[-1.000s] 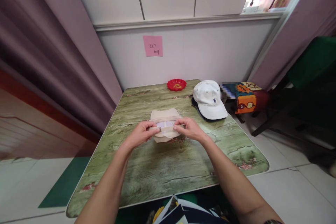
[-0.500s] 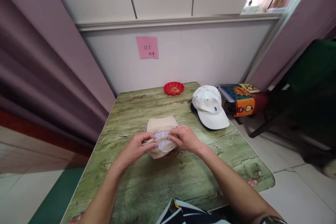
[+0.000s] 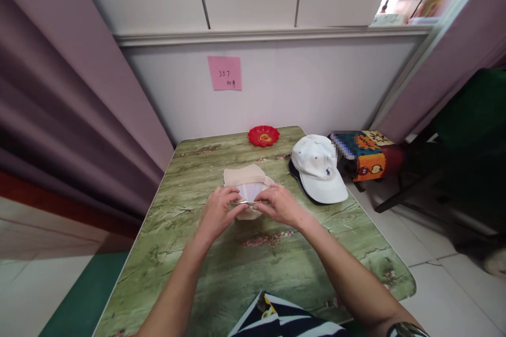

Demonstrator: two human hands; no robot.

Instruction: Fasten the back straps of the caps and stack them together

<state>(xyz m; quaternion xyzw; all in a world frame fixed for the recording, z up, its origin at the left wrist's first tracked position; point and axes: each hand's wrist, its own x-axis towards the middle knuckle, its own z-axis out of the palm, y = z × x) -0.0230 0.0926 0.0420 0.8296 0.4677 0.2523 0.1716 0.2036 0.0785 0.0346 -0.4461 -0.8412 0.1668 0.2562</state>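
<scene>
A beige cap (image 3: 245, 175) is upside down over the middle of the green wood-patterned table (image 3: 190, 168), its brim pointing away from me and its pale inside showing. My left hand (image 3: 221, 209) pinches the strap at the back of the cap from the left. From the right, my right hand (image 3: 280, 204) pinches the same strap, close to the left fingertips. A small shiny piece, perhaps a buckle, shows between the hands. To the right, a white cap (image 3: 316, 160) with a small dark logo rests on a dark cap (image 3: 294, 171).
A red scalloped dish (image 3: 263, 136) lies at the table's back edge. On the wall is a pink note (image 3: 225, 73). Beyond the table's right side stands a stool with a colourful cover (image 3: 369, 155). Purple curtains (image 3: 87, 63) hang at the left.
My hands have come closer together on the strap, the left one moving right and slightly up. The cap's crown has tilted, and the view has shifted a little.
</scene>
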